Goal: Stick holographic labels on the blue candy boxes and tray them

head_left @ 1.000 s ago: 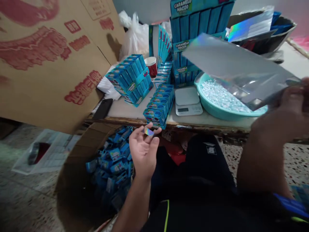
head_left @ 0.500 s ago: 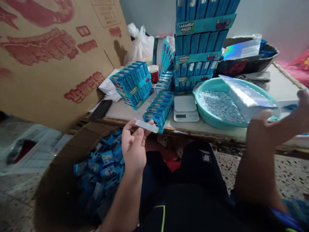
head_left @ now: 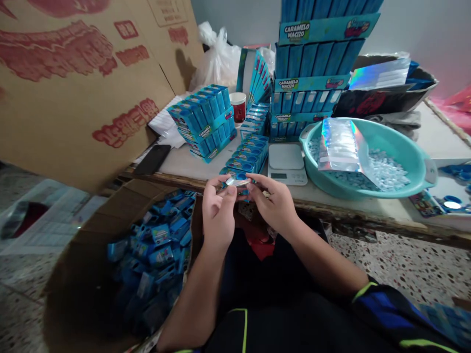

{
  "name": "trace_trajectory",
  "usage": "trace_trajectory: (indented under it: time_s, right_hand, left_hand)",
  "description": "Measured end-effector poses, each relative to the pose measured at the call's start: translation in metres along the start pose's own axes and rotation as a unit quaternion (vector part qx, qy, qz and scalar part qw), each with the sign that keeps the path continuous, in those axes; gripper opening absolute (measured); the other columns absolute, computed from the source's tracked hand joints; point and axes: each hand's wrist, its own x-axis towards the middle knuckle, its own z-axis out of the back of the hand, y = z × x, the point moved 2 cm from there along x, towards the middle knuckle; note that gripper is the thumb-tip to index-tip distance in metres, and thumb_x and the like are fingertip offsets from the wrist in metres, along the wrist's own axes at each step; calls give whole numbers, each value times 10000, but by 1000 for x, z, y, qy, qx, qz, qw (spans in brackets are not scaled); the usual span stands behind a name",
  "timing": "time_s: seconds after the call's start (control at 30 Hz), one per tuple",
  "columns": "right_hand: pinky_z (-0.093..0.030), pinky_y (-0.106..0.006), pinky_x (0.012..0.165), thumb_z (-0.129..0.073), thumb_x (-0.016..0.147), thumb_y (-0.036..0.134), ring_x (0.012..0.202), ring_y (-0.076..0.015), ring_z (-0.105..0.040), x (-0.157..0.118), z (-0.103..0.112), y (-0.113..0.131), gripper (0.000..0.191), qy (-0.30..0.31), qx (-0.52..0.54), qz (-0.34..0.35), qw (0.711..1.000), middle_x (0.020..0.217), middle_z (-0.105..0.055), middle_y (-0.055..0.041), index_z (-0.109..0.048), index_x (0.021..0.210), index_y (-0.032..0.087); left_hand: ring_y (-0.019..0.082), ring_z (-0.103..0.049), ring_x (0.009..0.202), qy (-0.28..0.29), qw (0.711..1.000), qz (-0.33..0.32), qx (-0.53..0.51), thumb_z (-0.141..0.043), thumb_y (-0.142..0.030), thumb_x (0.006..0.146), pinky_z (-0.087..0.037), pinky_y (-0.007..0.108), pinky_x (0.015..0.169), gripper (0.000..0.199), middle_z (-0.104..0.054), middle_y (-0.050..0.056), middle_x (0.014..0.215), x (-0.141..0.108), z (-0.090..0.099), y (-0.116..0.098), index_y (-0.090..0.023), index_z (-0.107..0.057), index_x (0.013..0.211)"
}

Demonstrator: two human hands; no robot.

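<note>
Between my hands, just over the table's front edge, is a small silvery packet. My left hand pinches its left end with thumb and fingers. My right hand is closed on its right end. Right behind them a row of small blue boxes runs back along the table. A white scale stands to the right of that row. Further right, a teal basin holds pale blue candies, with a stack of silvery sheets lying on top.
A tall stack of blue display boxes rises behind the scale. Two tiers of blue boxes, a paper cup and a black phone stand left. Below is a carton of loose blue boxes; a large cardboard panel leans behind.
My right hand has left the basin's silvery sheets and come to the packet in my left hand. The sheets now rest further left in the basin. The view has shifted slightly.
</note>
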Motion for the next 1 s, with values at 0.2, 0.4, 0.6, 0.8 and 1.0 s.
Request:
trace_trajectory:
  time_s: [0.2,0.4,0.6,0.8,1.0]
  right_hand:
    - [-498,-285,646,-549,960,362,634,-164,-643,6,4,-1,263,-18,7,-17,1000,700,-713,-27,-758,971,204]
    - [-514,-285,719,-592,935,530,761,-168,-662,15,5,0,367,-4,133,-46,990,847,-728,-39,-713,1019,194]
    - [-473,-282,629,-635,899,578,658,-176,-646,15,3,3,433,-4,75,-68,995,725,-731,-54,-748,786,176]
    - [-425,-298,609,-619,915,584,592,-172,-605,15,4,8,454,-21,-48,-21,998,663,-725,-51,-758,711,202]
    - [-380,-288,582,-596,930,559,563,-151,-552,17,1,8,469,-30,-78,11,996,611,-680,-35,-703,639,206]
  left_hand:
    - [223,-766,876,-34,999,-8,-9,-754,-516,838,-627,357,813,402,-729,27,866,28,3,2,-207,-559,1005]
    - [209,-761,845,19,1000,6,-21,-749,-487,851,-624,365,835,369,-725,13,835,27,0,3,-216,-580,1037]
    - [197,-754,796,10,1000,-1,1,-759,-467,843,-616,338,808,350,-721,14,837,17,2,3,-201,-598,1004]
    - [197,-752,743,-5,1000,-18,22,-781,-434,819,-614,329,755,344,-717,9,794,20,1,-6,-197,-591,979]
    - [192,-734,873,-92,969,-127,193,-743,-391,858,-571,308,818,231,-755,58,956,25,-1,-15,-197,-650,944]
